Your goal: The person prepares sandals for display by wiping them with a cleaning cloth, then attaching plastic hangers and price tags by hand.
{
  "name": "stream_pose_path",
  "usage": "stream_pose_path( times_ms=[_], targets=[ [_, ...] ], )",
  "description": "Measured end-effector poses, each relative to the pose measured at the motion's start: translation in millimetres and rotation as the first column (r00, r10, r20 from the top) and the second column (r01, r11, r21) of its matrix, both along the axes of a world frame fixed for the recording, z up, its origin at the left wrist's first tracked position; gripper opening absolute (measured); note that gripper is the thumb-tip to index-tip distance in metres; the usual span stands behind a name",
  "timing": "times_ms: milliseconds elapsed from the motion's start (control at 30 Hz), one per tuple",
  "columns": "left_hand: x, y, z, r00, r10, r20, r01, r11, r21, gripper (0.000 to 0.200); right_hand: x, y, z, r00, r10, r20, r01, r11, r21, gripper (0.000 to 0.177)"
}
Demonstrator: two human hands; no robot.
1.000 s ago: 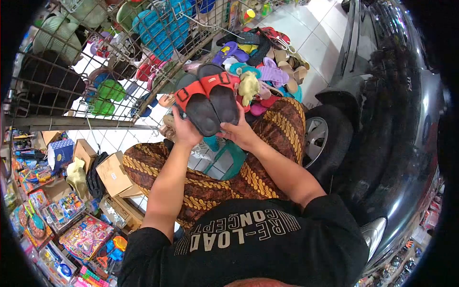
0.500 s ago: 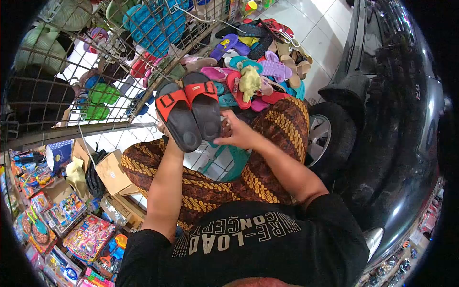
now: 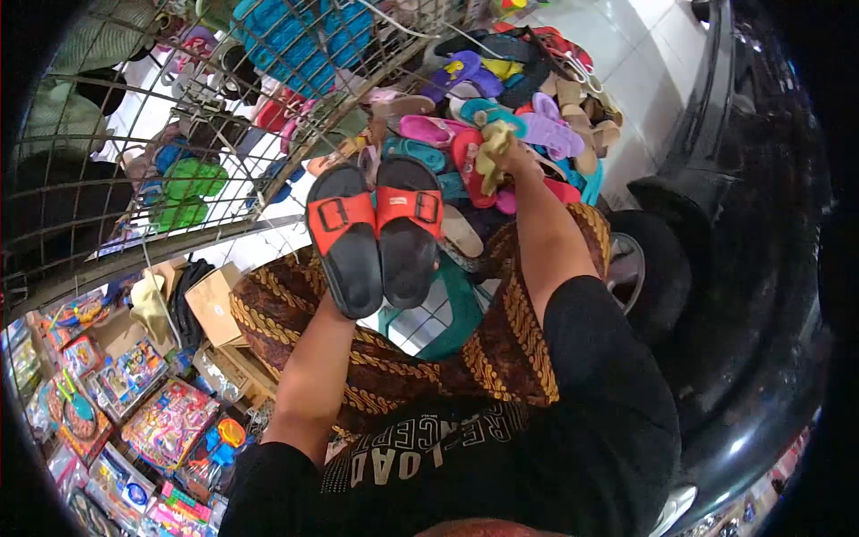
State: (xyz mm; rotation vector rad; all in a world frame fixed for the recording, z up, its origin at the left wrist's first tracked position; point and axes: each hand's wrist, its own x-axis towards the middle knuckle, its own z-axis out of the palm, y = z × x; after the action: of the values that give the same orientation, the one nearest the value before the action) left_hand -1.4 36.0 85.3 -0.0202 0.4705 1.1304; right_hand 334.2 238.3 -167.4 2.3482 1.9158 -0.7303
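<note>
A pair of black slide sandals with red buckled straps (image 3: 353, 259) is held up side by side over my lap. My left hand (image 3: 335, 310) grips the pair from below, its fingers mostly hidden behind the soles. My right hand (image 3: 517, 161) reaches out to the footwear pile, closed on a crumpled pale yellow cloth (image 3: 493, 163). Around the cloth lie a red sandal (image 3: 467, 161), a lilac flip-flop (image 3: 553, 134) and a pink sandal (image 3: 426, 131).
A wire rack (image 3: 116, 259) hung with footwear stands on the left, over toy packages (image 3: 170, 421) and a cardboard box (image 3: 215, 304). To the right is a black car (image 3: 743, 295) with its wheel (image 3: 640, 268) near my knee. A green plastic item (image 3: 456, 318) lies between my legs.
My right hand has left the sandals, moved forward and taken hold of the yellow cloth. The sandals have shifted slightly toward me and turned more upright in view, still in my left hand.
</note>
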Motion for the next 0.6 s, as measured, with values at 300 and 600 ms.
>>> stream_pose_path(
  times_ms=[300, 600],
  targets=[
    [5, 2, 4, 1.000, -0.019, 0.010, 0.019, 1.000, -0.005, 0.068, -11, 24, 37, 0.995, -0.031, -0.093, 0.038, 0.996, 0.078, 0.044],
    [16, 13, 16, 0.996, -0.054, 0.070, 0.045, 0.991, 0.126, 0.068, 13, -40, 259, 0.048, -0.352, -0.935, 0.241, 0.912, -0.331, 0.062]
  ],
)
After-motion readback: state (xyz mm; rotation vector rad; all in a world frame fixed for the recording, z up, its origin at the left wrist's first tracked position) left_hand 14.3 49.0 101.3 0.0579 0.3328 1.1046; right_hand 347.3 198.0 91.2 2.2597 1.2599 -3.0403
